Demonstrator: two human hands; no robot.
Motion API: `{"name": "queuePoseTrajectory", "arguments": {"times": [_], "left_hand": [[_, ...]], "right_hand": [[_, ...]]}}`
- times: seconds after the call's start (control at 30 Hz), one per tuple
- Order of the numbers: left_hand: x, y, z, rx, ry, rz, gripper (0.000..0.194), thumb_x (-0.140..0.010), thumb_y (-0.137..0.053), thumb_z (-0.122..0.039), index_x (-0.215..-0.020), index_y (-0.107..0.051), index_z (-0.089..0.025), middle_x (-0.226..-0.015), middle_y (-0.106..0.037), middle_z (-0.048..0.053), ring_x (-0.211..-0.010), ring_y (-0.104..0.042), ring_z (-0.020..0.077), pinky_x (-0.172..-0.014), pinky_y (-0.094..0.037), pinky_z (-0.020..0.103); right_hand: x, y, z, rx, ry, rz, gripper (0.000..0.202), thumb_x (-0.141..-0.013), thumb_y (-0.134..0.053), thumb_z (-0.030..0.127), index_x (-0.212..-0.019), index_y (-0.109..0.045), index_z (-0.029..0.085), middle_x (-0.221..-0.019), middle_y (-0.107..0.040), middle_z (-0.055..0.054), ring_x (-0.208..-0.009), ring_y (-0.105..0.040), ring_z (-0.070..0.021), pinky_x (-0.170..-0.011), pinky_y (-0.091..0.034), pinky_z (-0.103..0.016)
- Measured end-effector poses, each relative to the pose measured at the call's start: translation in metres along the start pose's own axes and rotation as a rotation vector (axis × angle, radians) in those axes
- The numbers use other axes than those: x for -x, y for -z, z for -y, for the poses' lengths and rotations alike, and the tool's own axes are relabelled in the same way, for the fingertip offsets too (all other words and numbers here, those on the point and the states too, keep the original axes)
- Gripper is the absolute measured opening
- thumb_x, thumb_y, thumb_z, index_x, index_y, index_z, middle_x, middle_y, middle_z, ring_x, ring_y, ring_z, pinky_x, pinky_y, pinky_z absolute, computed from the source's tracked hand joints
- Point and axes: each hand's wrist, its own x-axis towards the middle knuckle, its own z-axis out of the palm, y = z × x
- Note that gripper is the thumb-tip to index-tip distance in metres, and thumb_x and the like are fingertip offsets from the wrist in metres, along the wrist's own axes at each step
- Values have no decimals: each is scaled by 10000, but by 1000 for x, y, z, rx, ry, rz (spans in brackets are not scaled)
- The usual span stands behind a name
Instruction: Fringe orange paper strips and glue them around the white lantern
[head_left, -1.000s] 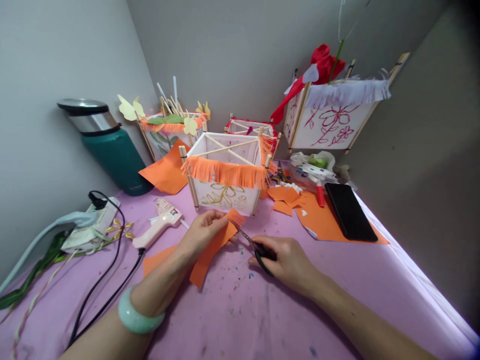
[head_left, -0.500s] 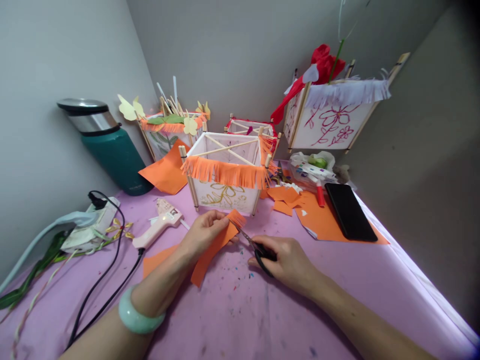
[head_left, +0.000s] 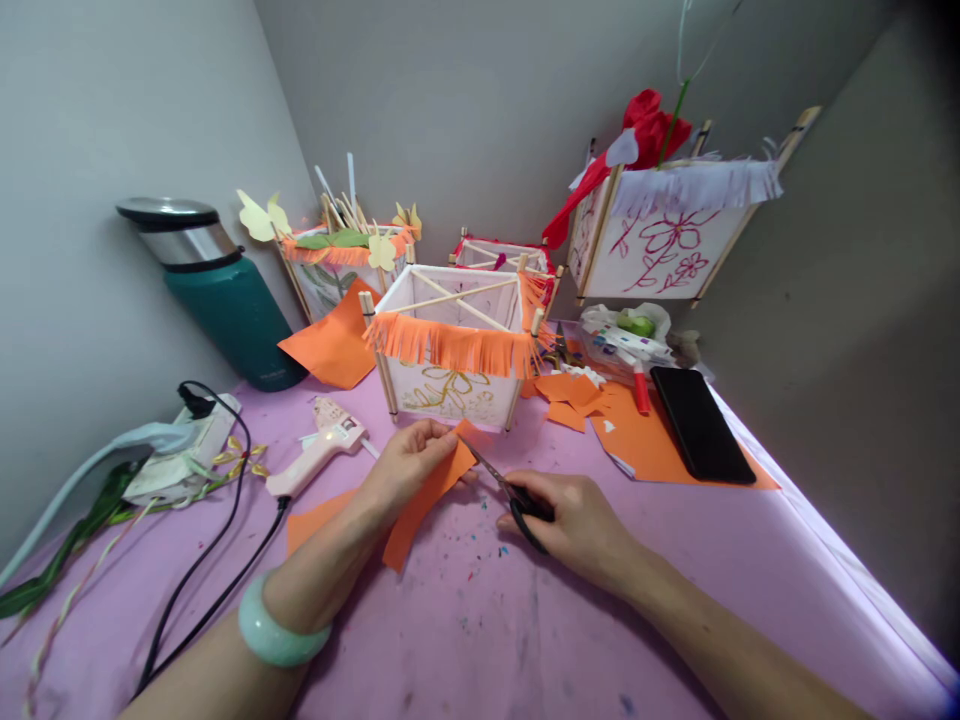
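Pinched in my left hand (head_left: pixel 415 462) is an orange paper strip (head_left: pixel 420 517), its long end hanging down toward the table. My right hand (head_left: pixel 576 520) is closed round the black handles of the scissors (head_left: pixel 531 512). Their blades point up and left and lie at the strip's upper end, just right of my left fingertips. Right behind the hands stands a white box lantern (head_left: pixel 450 392) with wooden sticks, an orange fringe (head_left: pixel 450 342) and a yellow flower drawing. Small paper specks lie on the purple table cover between my forearms.
On the left are a glue gun (head_left: pixel 322 455), a power strip (head_left: pixel 176 465) with cables and a teal bottle (head_left: pixel 232 310). On the right, a black phone (head_left: pixel 701 422) lies on orange paper (head_left: pixel 626 455). Another lantern (head_left: pixel 667 245) hangs at the upper right.
The scissor blades have shifted slightly up and left against the strip's upper end. Both hands have stayed nearly in place.
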Motion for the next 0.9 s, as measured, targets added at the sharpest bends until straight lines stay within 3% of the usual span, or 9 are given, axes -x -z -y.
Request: {"name": "queuePoseTrajectory", "arguments": {"times": [0.37,0.9], "left_hand": [[-1,2,-3,35,-12,-151,123,-796,-605,-230,-804,-494,-177,-667,-693,19,-594,-684,163,-566,-545,258],[-4,0,0,6,-12,-126,209,-746,-661,-284,-791,-494,-166,-612,-679,27,-547,-677,179,-551,-544,281]], "right_hand": [[2,4,3,1,18,8,159,-772,-681,334,-864,-642,211,-657,-576,38,-565,-480,-103,-516,-334,-197],[2,1,2,-1,7,17,156,-764,-699,320,-831,-619,204,-639,-536,56,-557,-438,-91,-530,-315,-194]]}}
